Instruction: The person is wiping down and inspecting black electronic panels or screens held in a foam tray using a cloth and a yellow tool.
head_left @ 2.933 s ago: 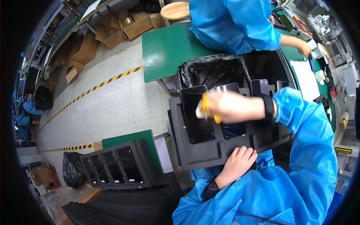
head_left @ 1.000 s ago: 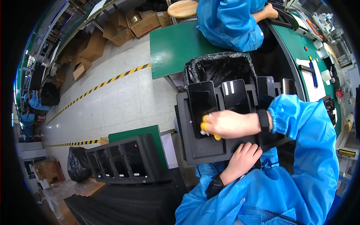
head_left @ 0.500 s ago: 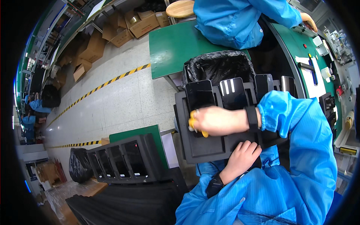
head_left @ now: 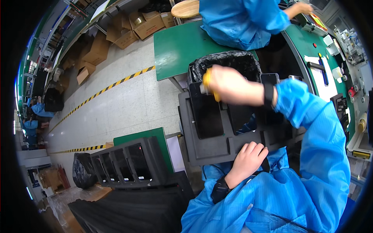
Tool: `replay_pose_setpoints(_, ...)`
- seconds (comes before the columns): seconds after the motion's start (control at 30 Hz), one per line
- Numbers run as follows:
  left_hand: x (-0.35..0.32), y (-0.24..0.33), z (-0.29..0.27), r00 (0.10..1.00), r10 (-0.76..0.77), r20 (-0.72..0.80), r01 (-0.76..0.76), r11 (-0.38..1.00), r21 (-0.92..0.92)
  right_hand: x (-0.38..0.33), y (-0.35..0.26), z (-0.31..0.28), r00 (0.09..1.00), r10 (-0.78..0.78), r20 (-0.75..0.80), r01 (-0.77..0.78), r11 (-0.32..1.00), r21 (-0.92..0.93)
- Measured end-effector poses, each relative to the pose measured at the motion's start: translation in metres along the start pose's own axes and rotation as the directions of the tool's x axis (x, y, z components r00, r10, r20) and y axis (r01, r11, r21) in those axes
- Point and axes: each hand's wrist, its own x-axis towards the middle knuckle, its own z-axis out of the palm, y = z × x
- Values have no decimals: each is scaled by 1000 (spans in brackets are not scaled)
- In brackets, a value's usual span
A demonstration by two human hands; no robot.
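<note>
A black foam tray [head_left: 206, 153] in front of me holds several dark phones in its slots. My right hand [head_left: 229, 83], blurred by motion, is over the far end of the leftmost phone [head_left: 208, 120]. Yellow shows at its fingertips, like finger cots, with a small whitish bit between them; what it pinches cannot be made out. The forearm partly covers the second phone [head_left: 244, 122], and a third phone [head_left: 269, 79] shows beyond the wrist. My left hand [head_left: 248, 160] lies with fingers extended on the tray's near edge and holds nothing.
A bin with a black liner [head_left: 202, 66] stands behind the tray. Another foam tray with phones [head_left: 159, 171] is at left, above stacked black trays [head_left: 128, 211]. A co-worker in blue [head_left: 233, 23] sits ahead beside a green table [head_left: 175, 50]. Cardboard boxes [head_left: 95, 50] lie far left.
My right hand has moved from the near end of the leftmost phone to its far end. My left hand stays at the tray edge. The co-worker's arm has shifted left.
</note>
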Motion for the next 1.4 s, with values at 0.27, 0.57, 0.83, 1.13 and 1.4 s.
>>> replay_pose_setpoints(0.27,0,2,-7,999,-21,-25,20,998,-65,-58,24,-105,906,371,-203,-252,860,444)
replay_pose_setpoints(0.57,-35,-30,-92,744,-386,-545,596,752,281,-316,23,-121,413,911,-12,-305,151,940)
replay_pose_setpoints(0.83,-65,-69,-98,718,-593,-364,665,739,108,-355,13,-64,401,915,43,-158,23,987)
replay_pose_setpoints(1.13,-55,-68,-98,780,-515,-356,610,752,249,-365,23,-55,434,888,155,-253,-46,967)
replay_pose_setpoints(1.4,-71,-76,-92,716,-506,-481,565,825,-28,-354,10,-62,327,935,135,-189,-75,979)
